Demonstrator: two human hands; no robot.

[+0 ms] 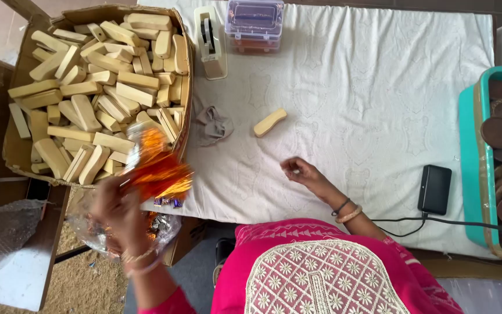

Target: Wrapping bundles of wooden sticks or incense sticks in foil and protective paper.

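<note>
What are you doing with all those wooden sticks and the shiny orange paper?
A person sits at a table covered in white cloth. The left hand lifts shiny orange wrappers beside a cardboard box heaped with pale wooden blocks. The right hand rests on the cloth, fingers curled. One single block lies apart.

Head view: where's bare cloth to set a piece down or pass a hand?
Widest bare patch of white cloth: between the lone wooden block, the teal tray and the black device. A smaller patch lies between the block and the right hand. Crowded: the cardboard box of blocks, where the left hand holds orange wrappers, and the tape dispenser beside the clear container.
</note>
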